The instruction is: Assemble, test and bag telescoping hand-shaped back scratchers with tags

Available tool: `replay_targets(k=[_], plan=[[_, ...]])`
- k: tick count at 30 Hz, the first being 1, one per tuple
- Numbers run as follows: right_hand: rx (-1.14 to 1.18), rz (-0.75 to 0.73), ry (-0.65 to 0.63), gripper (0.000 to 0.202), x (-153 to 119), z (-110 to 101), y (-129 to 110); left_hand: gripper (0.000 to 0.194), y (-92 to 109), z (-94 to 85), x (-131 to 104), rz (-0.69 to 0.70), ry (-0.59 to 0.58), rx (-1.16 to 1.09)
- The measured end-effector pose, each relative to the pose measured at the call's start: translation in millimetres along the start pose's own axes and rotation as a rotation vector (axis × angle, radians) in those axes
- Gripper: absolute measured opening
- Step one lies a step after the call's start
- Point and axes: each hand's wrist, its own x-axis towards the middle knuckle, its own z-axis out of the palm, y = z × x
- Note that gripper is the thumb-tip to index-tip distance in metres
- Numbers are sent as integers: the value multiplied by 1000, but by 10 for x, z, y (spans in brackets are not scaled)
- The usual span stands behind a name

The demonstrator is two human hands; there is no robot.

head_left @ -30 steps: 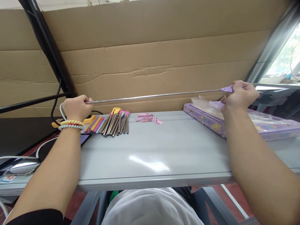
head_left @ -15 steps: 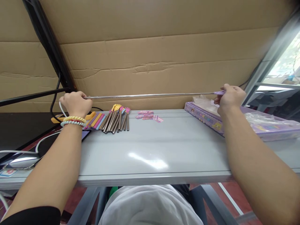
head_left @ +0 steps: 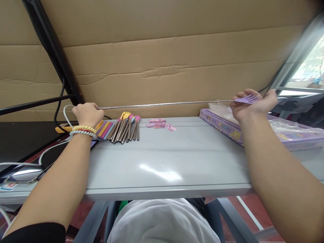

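Above the tabletop [head_left: 162, 158], your left hand [head_left: 87, 114] clenches the telescopic back scratcher [head_left: 167, 104]; your loosely spread right hand [head_left: 260, 108] cradles its purple claw [head_left: 247, 99]. Likely light, bendy: support both ends.

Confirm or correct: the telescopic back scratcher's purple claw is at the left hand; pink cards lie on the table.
Wrong hand: the purple claw of the telescopic back scratcher is at the right hand, as the head view shows. The pink cards lie on the table.
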Motion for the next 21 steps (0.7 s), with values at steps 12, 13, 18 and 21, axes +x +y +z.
replay_targets(k=[12, 13, 18, 21], plan=[[0, 24, -248, 21, -516, 409, 332, 41, 568, -223, -334, 206, -65, 70], [-42, 41, -359, 15, -682, 477, 454, 40, 702, -270, -452, 245, -49, 58], [-207, 149, -817, 25, -1372, 642, 917, 36, 1160, -397, -988, 371, -16, -12], [-261, 155, -831, 27, -1425, 623, 932, 33, 1200, -351, -1084, 445, -36, -47]])
